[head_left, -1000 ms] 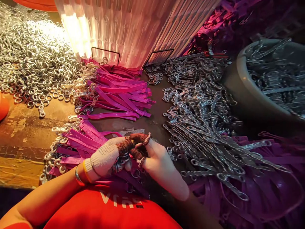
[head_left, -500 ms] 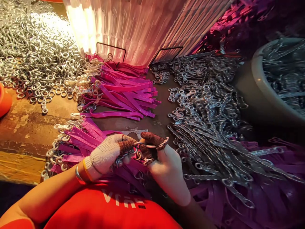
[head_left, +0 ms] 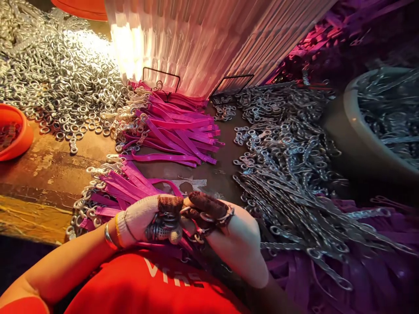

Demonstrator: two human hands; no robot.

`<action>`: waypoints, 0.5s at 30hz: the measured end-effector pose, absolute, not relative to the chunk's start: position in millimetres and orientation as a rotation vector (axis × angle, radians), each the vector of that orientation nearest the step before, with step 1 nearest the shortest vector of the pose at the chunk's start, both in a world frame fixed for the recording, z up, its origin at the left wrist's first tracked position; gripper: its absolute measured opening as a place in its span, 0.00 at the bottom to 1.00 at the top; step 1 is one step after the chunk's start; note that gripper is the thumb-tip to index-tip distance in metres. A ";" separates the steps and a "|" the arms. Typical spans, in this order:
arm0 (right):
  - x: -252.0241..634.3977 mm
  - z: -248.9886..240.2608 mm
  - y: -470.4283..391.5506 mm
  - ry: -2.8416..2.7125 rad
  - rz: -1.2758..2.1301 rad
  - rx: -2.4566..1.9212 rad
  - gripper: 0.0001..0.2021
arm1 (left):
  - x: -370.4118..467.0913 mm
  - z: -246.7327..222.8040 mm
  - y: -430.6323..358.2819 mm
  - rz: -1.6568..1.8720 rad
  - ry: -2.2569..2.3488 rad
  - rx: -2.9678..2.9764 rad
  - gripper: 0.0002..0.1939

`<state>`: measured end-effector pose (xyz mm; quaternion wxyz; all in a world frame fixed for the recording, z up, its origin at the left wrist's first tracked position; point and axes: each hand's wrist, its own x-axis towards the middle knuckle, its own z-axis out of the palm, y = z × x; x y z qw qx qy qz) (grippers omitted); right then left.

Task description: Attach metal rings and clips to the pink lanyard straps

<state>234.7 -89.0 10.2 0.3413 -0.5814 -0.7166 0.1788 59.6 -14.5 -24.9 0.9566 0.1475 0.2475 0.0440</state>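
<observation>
My left hand (head_left: 144, 218), in a white knitted glove with brown fingertips, is closed around several small metal rings (head_left: 168, 220). My right hand (head_left: 232, 235), gloved in pale cloth with dark fingertips, pinches a metal ring (head_left: 205, 216) close to the left fingertips. The two hands meet in front of my red shirt (head_left: 150, 288). Small metal links and a bit of pink strap show just below the fingers; how they join is hidden. Pink straps with metal links (head_left: 131, 174) lie behind and left of my left hand.
A heap of loose metal rings (head_left: 75, 78) covers the back left, by an orange bowl (head_left: 28, 135). More pink straps (head_left: 183, 126) lie before a corrugated translucent panel (head_left: 183, 43). Twisted metal chain pieces (head_left: 288, 192) are piled at right, beside a grey bucket (head_left: 353, 113).
My hands have drawn closer together and turned, so rings in the left fingers show more. The view has shifted slightly, bringing more of the orange bowl into sight.
</observation>
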 end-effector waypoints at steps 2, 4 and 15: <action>236.2 10.4 -91.8 -1.981 0.412 -1.492 0.11 | 61.5 -22.6 -16.6 0.083 0.532 0.344 0.13; 237.1 11.1 -95.2 -2.048 0.389 -1.495 0.12 | 61.8 -16.9 -17.9 0.089 0.566 0.415 0.12; 245.2 13.3 -106.5 -1.881 0.700 -1.824 0.19 | 59.4 4.2 -21.8 0.248 0.899 1.181 0.18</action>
